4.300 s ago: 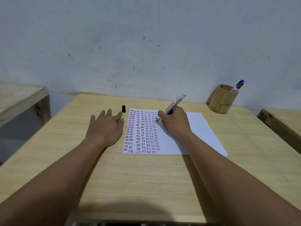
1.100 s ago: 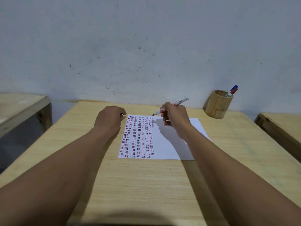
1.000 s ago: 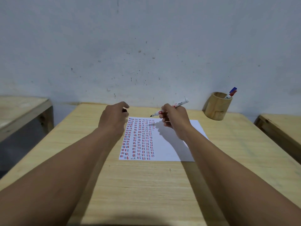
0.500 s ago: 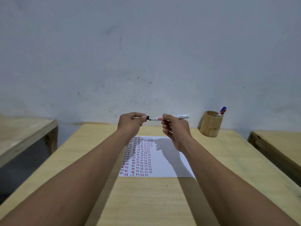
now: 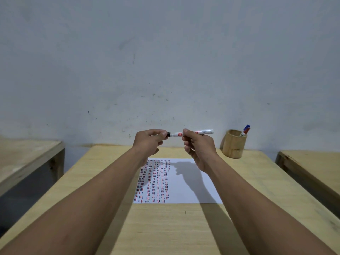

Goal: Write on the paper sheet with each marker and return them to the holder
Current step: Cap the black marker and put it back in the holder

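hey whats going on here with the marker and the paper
A person holds a white marker level in the air above the table. The right hand grips its barrel, while the left hand pinches the black cap at its tip end, apparently capping it. Below lies the paper sheet, its left part covered in columns of short red and dark strokes. The wooden holder stands to the right with two other markers in it.

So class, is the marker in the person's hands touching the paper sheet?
Apart. The head view shows the marker held up in both hands, in front of the wall, well above the paper sheet.
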